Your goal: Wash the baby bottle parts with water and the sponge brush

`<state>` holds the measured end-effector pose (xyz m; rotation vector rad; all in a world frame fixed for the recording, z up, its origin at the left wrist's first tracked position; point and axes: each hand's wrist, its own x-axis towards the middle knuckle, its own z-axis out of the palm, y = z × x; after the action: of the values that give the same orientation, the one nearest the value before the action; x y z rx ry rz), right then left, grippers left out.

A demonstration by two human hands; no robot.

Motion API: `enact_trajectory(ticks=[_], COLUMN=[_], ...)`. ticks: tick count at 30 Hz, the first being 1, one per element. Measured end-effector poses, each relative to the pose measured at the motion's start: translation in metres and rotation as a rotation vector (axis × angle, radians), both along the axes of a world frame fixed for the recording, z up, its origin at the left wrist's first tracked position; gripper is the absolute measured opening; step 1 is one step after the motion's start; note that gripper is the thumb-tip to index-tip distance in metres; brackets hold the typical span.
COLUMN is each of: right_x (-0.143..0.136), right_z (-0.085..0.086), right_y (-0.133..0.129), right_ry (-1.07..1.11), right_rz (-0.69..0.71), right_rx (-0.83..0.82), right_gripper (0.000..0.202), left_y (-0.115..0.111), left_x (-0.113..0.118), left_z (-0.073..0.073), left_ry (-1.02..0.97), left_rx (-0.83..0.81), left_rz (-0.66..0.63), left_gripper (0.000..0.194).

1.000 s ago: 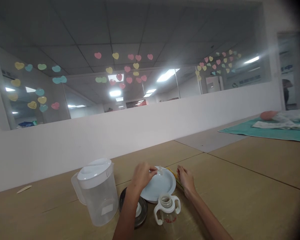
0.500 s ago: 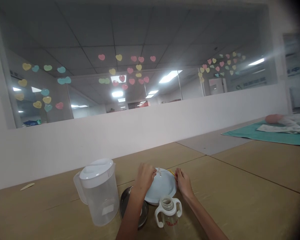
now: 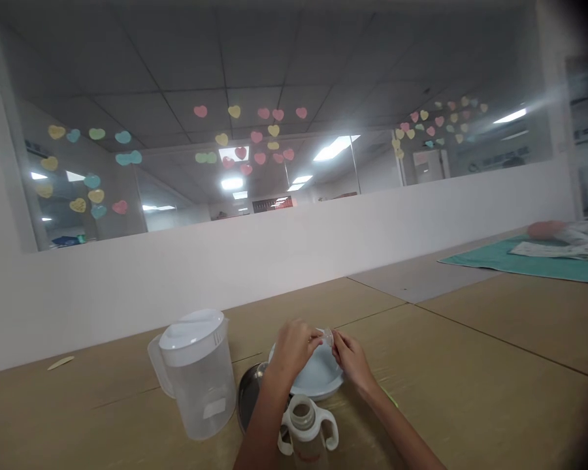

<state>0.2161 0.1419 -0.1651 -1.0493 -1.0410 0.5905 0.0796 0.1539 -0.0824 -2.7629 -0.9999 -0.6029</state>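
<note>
My left hand [image 3: 296, 346] and my right hand [image 3: 351, 356] meet over a pale blue basin [image 3: 318, 378]. Between them, both pinch a small clear piece that looks like a bottle nipple [image 3: 328, 336]. Below the basin a clear baby bottle [image 3: 302, 412] with two white handles stands upright and uncapped. My left forearm partly covers a dark metal dish [image 3: 246, 398], in which something clear and round shows. By my right forearm lies a thin yellow-green stick [image 3: 389, 396], partly hidden.
A clear pitcher [image 3: 200, 385] with a white lid stands on the left. Farther left lies a flat pale oval piece [image 3: 61, 363]. A teal towel [image 3: 490, 261] with a doll-like figure on it is at the far right. Behind the table runs a white wall [image 3: 274, 254] with a window.
My right hand has moved left to the clear nipple and no longer holds the yellow stick. A stick now shows by my right forearm. The bottle appears farther left and lower in view.
</note>
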Motion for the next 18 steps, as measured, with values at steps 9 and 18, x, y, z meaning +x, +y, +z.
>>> enact_trajectory(ticks=[9, 18], right_x=[0.011, 0.031], right_z=[0.004, -0.009], right_y=[-0.009, 0.002], right_ry=[0.196, 0.305], right_rz=[-0.351, -0.613], right_rx=[0.047, -0.001], right_gripper=[0.037, 0.02], left_y=[0.003, 0.005], left_x=[-0.011, -0.008], left_z=[0.003, -0.003], left_ry=[-0.142, -0.157], left_rx=[-0.126, -0.149], left_rz=[0.016, -0.033], left_gripper=[0.022, 0.021])
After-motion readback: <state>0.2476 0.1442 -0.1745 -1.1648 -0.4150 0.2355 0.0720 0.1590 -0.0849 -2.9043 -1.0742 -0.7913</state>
